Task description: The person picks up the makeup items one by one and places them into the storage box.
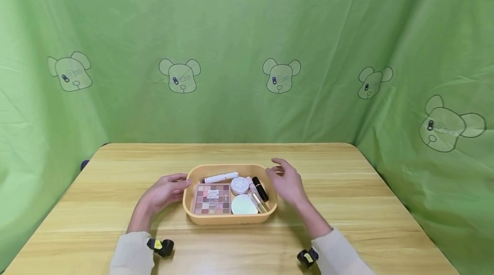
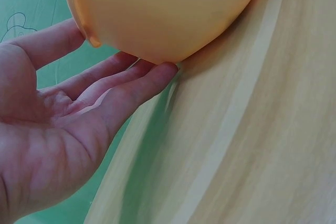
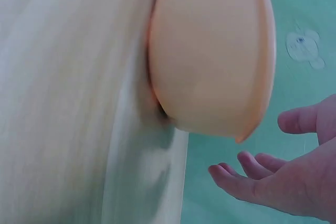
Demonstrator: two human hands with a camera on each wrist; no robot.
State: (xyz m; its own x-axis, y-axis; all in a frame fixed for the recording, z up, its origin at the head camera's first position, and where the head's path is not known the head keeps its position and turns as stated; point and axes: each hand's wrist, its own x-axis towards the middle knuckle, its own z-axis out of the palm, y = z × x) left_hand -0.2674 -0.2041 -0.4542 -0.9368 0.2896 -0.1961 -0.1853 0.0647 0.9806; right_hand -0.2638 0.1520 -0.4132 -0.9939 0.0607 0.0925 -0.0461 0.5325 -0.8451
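A yellow-orange plastic basket [image 1: 231, 219] with rounded corners sits on the table. Inside lie an eyeshadow palette [image 1: 211, 199], a white tube [image 1: 221, 177], a round star-topped case [image 1: 239, 185], a round white compact [image 1: 244, 204], a black lipstick tube [image 1: 260, 188] and a gold-and-clear tube [image 1: 257, 202]. My left hand [image 1: 166, 192] holds the basket's left end, thumb over the rim and fingers against the outer wall. Beside the right end is my right hand [image 1: 287, 182]; the right wrist view shows a gap between its loosely bent fingers [image 3: 236, 182] and the basket wall [image 3: 210, 56].
The wood-grain table [image 1: 339, 206] extends around the basket on all sides. Green curtains [image 1: 231, 107] printed with bear heads hang behind it and along both sides. A small black camera is strapped to each wrist.
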